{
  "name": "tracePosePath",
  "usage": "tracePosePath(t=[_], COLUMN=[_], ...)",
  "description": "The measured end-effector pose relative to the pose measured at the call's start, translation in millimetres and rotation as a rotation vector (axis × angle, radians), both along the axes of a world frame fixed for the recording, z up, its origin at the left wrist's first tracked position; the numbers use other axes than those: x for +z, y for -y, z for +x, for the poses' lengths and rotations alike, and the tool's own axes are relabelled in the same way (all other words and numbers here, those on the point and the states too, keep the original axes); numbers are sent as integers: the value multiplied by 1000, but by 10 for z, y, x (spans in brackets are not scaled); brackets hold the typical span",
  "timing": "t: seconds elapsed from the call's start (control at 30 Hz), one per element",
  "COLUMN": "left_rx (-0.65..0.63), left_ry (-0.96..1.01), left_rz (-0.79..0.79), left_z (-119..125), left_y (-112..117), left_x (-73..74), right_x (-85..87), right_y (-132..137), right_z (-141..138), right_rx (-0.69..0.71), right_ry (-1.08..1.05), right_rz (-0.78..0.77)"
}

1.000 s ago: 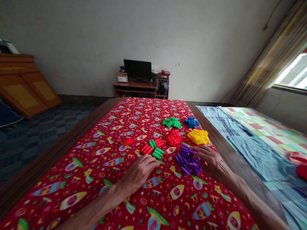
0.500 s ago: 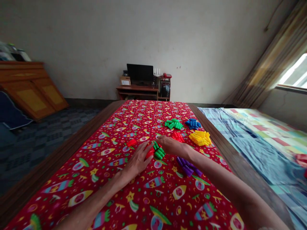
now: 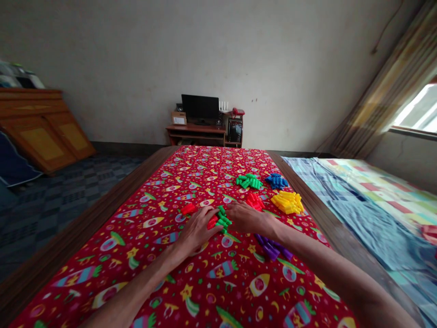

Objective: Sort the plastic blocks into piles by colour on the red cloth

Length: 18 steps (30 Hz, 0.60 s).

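- Head view, hands: your left hand (image 3: 198, 232) lies low on the tablecloth (image 3: 205, 282), fingers loosely spread, tips touching the red side of the mixed red-and-green cluster (image 3: 220, 221).
- Your right hand (image 3: 244, 217) closes in from the other side, knuckles up and fingers together. Its tips are hidden behind the cluster, so you cannot tell whether it pinches a piece.
- Head view, the cluster: it sits between your two hands, mid-table. The short, glossy plastic pegs are rounded and jumbled at odd angles, red and green touching.
- Head view, surroundings: a lone red piece (image 3: 188, 209) lies just beyond your left fingertips.
- The red pile (image 3: 254, 200) is just beyond your right hand, with the yellow pile (image 3: 287, 202) beside it. The green pile (image 3: 250, 181) and blue pile (image 3: 276, 181) lie farther off.
- The purple pile (image 3: 273, 248) lies under your right forearm, partly hidden.
- Risk, as judged: that forearm hangs close over the purple pile, so a low drag of the arm could scatter it.
- Risk: the pegs look smooth and rounded. A push from both sides could roll them apart or send greens into the nearby red pile.
- Risk: the busy cloth print could hide a stray piece.
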<state>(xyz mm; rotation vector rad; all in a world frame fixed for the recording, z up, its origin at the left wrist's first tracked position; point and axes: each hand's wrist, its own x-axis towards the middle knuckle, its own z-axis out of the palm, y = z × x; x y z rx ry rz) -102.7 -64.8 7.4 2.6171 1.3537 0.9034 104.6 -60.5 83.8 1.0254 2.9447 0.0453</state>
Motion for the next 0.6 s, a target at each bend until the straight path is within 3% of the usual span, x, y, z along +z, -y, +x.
tracePosePath(t=[0.13, 0.33, 0.47, 0.6], left_rx=[6, -25, -11, 24], left_ry=[60, 156, 254, 281], left_rz=[-12, -82, -101, -119], left_z=[-73, -73, -66, -64], left_y=[-33, -1, 64, 84], left_x=[-44, -6, 39, 46], right_x=[-142, -228, -111, 178], right_y=[90, 55, -61, -391], right_z=[-121, -207, -190, 49], right_rx=[37, 26, -75, -186], right_ry=[-21, -18, -35, -230], right_rz=[195, 223, 163, 55])
